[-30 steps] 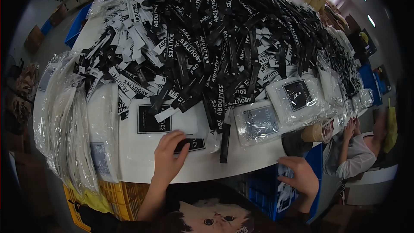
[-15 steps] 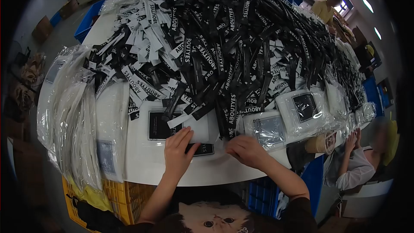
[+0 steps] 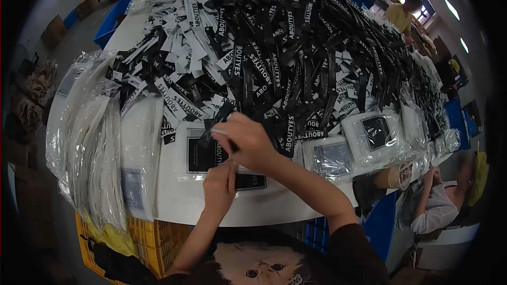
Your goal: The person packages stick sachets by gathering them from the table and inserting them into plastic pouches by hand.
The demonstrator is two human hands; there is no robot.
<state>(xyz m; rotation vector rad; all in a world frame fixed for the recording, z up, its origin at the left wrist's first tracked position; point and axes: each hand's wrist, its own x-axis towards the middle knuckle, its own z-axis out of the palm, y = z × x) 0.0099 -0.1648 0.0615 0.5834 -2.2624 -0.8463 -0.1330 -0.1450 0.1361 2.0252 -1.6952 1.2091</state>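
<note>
A large heap of black and white printed label strips covers the table in front of me. Just above a clear plastic packet with a black printed panel, my right hand is closed, with a pale strip end showing at its fingers. Directly below it, my left hand has its fingers pressed together, close to the right hand; whatever they pinch is hidden. Beneath my right wrist lies a black label on the packet's near side.
Stacked plastic-wrapped packets line the left edge. More wrapped packets and a cup stand at right. A yellow crate and blue crate sit below the table edge. Another person sits at right; one is farther back.
My right hand has moved left and up, from beside the packet to over it, crossing above my left hand. My left hand has closed its fingers. Strips on the packet have shifted.
</note>
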